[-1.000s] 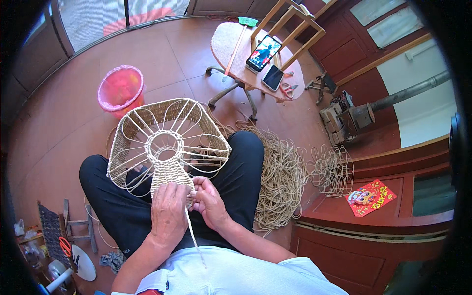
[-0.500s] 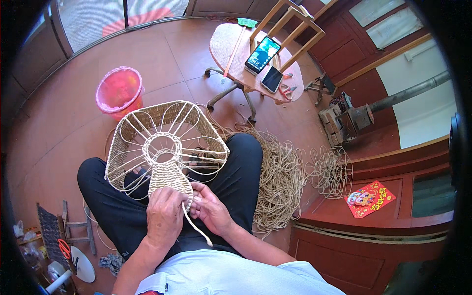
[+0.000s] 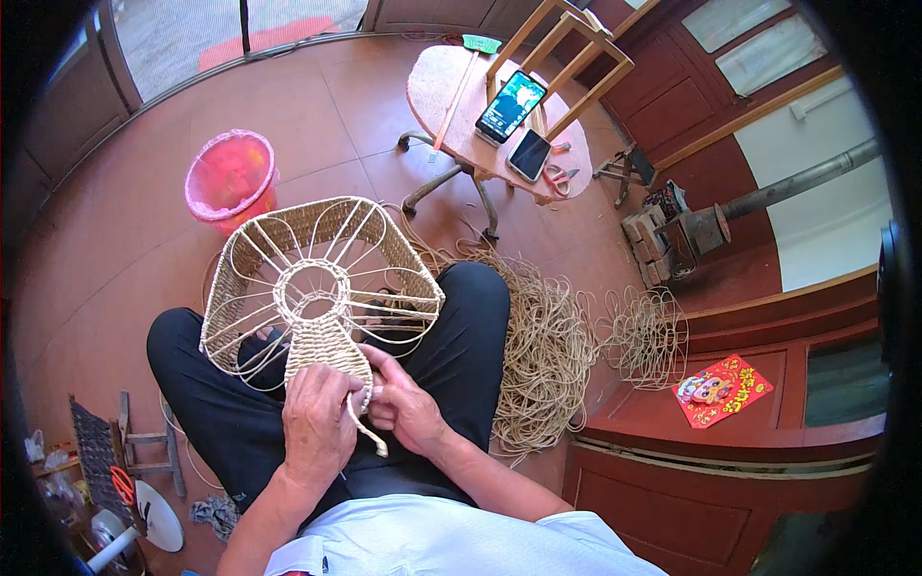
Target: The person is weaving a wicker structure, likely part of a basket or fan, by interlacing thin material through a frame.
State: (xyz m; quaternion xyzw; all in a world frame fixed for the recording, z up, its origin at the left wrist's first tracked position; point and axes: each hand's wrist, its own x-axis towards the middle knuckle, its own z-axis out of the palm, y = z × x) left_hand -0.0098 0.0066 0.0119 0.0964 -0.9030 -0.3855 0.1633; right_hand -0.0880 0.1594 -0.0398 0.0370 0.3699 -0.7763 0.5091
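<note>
A woven straw-coloured basket (image 3: pixel 219 305) rests across my lap, its open side framed by bent wire loops that meet at a wrapped ring (image 3: pixel 280 288). From that ring a tightly woven tongue-shaped panel (image 3: pixel 322 344) runs toward me. My left hand (image 3: pixel 319 422) lies over the panel's near end, fingers bent and closed on it. Along the panel's right edge, my right hand (image 3: pixel 408 411) has its fingers curled in against the weave. A short loose cord (image 3: pixel 366 431) comes out between the hands and points toward my waist. The fingertips partly hide where it enters the weave.
A large heap of cord (image 3: pixel 543 360) lies right of my knee, beside a wire frame (image 3: pixel 648 336). Ahead stand a pink-lined bucket (image 3: pixel 230 178) and a round table (image 3: pixel 437 82) with phones (image 3: pixel 529 154) and scissors (image 3: pixel 559 179). A low chair (image 3: pixel 144 446) sits at left.
The cord's loose end has drawn up and left, with less of it showing. My right fingers are curled in more. Basket and hands have shifted slightly left in view.
</note>
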